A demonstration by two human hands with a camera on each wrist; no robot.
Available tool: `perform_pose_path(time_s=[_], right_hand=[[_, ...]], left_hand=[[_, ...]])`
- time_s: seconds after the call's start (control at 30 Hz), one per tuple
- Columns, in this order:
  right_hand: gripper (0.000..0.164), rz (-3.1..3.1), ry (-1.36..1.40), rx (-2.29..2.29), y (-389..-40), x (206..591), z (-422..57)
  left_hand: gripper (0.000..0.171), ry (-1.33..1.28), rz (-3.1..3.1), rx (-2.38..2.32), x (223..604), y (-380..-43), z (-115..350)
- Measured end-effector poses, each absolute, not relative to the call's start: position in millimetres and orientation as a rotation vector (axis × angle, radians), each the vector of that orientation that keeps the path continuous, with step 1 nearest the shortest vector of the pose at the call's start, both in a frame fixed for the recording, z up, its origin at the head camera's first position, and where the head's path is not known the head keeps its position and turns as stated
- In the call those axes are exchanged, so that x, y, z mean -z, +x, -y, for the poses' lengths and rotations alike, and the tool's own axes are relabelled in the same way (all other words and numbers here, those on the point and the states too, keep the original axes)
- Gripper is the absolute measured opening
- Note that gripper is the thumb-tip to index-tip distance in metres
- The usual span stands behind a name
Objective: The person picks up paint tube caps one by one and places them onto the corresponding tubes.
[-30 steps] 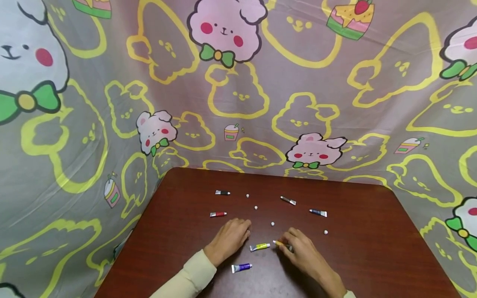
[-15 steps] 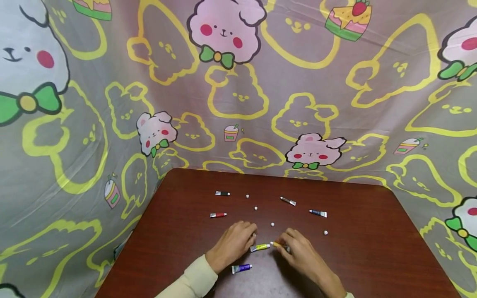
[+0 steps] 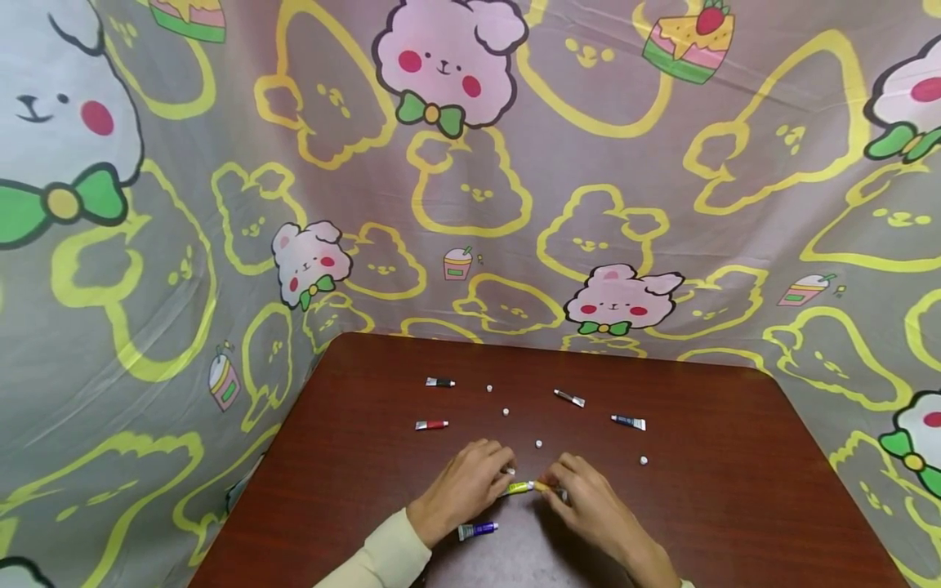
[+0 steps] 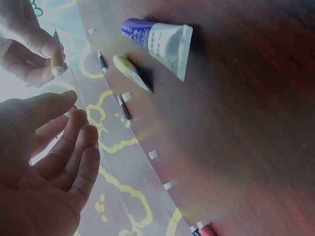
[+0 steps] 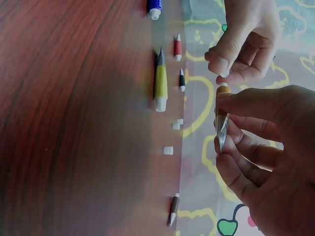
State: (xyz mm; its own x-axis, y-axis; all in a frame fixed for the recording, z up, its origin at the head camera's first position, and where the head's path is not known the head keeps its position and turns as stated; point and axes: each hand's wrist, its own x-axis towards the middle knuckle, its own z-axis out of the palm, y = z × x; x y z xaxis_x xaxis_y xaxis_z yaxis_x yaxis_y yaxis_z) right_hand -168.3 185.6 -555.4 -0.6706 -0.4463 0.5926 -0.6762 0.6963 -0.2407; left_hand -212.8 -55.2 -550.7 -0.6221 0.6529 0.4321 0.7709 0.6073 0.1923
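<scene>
My right hand (image 3: 591, 502) pinches an orange paint tube (image 5: 222, 108) between thumb and fingers, its white nozzle end pointing at the left hand. Facing it, my left hand (image 3: 470, 478) holds a small white cap (image 4: 70, 112) at its fingertips, mostly covered by thumb and index finger. Cap and tube are close but apart in the right wrist view. Below the hands a yellow paint tube (image 5: 161, 81) lies on the table, partly hidden by the left hand in the head view. A purple paint tube (image 3: 479, 530) lies beside the left wrist.
On the brown table (image 3: 735, 490) lie a red tube (image 3: 431, 425), a black tube (image 3: 440, 382), a dark brown tube (image 3: 569, 398) and a dark blue tube (image 3: 628, 422). Several white caps are scattered among them, one cap (image 3: 539, 443) just beyond the hands. Patterned cloth (image 3: 478, 302) hangs around the table.
My left hand has moved right toward the right hand, bringing the cap near the orange tube's nozzle and covering part of the yellow tube. The orange tube has shifted slightly left.
</scene>
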Motion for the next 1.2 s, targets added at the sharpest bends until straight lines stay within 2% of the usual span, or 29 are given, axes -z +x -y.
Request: perform_pose_path(time_s=[1.2], right_hand=[[0.028,2.357,0.899,-0.615,-166.5,552.7,-179.1]], left_hand=[[0.017,-1.333,2.442,0.583,546.2,-208.1,52.5]])
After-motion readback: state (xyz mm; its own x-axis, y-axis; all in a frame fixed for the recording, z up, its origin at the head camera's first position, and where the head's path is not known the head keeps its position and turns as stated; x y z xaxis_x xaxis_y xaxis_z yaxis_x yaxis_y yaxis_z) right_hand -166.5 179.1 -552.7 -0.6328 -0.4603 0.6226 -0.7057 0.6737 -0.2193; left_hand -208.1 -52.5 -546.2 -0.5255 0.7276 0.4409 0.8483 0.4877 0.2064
